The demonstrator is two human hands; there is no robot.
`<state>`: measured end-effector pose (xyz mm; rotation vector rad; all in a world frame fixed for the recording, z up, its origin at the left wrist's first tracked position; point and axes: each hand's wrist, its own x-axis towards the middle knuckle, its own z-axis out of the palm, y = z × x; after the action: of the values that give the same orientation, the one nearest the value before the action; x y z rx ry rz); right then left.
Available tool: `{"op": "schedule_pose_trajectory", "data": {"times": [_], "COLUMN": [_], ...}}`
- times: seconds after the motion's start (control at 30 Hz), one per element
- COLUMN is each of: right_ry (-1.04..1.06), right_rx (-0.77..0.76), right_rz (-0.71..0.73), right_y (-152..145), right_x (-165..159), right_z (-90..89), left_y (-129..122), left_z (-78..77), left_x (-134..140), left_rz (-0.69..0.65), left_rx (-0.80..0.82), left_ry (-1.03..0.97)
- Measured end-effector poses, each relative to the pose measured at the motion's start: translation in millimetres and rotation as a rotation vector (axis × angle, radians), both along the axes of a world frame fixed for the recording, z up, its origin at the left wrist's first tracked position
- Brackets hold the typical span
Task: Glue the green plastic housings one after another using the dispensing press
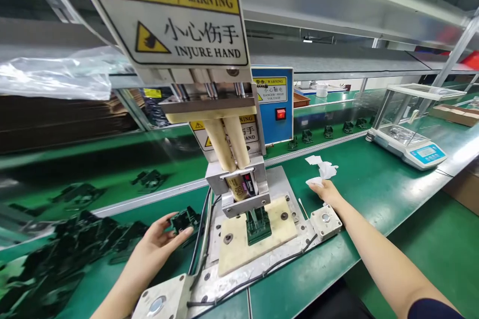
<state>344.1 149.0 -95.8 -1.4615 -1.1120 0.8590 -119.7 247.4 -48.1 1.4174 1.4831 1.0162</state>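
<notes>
My left hand (161, 237) holds a dark green-black moulded plastic part (185, 219) between thumb and fingers, left of the press. My right hand (326, 193) pinches a crumpled white tissue (316, 181) on the bench, to the right of the press; its fingertips are partly hidden. More tissue pieces (328, 169) lie just beyond it. Between my hands stands the dispensing press (245, 199), with a two-barrel adhesive cartridge (239, 185) clamped upright. Under its nozzle, another dark plastic part (258, 229) sits in the cream fixture plate (234, 254).
Two push-button boxes (326, 222) flank the press base, joined by a black cable. Many dark parts (75, 244) are piled at left. A conveyor behind carries several parts (307, 135). A cotton swab (302, 208) lies near the base; a glass-cased scale (407, 139) stands right.
</notes>
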Motion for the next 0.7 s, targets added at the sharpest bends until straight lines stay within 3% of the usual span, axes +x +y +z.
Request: {"op": "schedule_pose_trajectory", "data": {"times": [0.3,0.7], "right_ry": [0.008,-0.166], "right_rx": [-0.039,-0.038], "right_rz": [0.013,-0.063], "right_y": [-1,-11], "right_x": [-2,-7], "right_z": [3.3,23.2], "left_y": [-7,-4], "left_z": [13.3,-2.5], "left_x": [12,2], "left_rz": [0.047,-0.055], "left_rx": [-0.012,0.067], "left_ry": [-0.081,-0.028]}}
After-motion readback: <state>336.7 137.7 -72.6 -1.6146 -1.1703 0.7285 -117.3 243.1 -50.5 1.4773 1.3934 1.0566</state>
